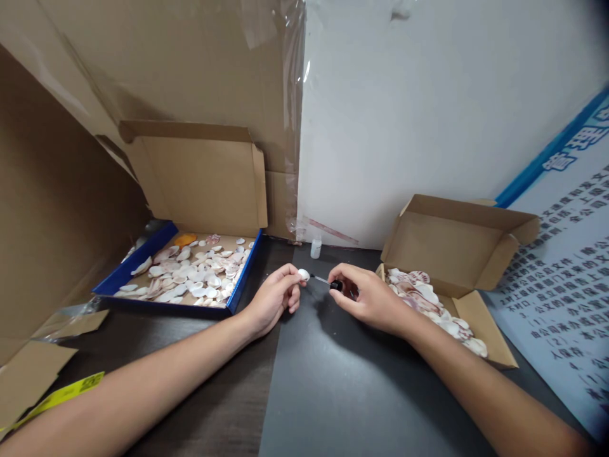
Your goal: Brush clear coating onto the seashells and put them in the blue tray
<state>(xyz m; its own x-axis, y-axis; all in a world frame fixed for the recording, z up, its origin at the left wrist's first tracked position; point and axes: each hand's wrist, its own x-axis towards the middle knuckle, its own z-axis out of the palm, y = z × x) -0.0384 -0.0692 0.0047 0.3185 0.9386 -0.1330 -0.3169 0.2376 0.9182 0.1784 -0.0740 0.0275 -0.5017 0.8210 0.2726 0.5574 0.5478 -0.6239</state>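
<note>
Between thumb and fingers, my left hand (276,297) pinches a small white seashell (303,275). My right hand (366,295) is closed on the black cap of a thin brush applicator (335,285). The applicator's dark tip points left and is at the shell's edge; whether it touches, I cannot tell. A small clear bottle (316,248) with whitish contents stands on the table behind both hands. To the left, a blue-sided box (233,298) holds many loose shells (200,273). Shells (428,301) also fill an open cardboard box (490,336) beside my right forearm.
A dark grey mat (323,393) covers the table's middle and right. Cardboard walls (200,51) and a white panel (409,114) close off the back. A printed poster (561,254) stands at the right. Cardboard scraps (33,374) and a yellow strip (66,390) lie at left.
</note>
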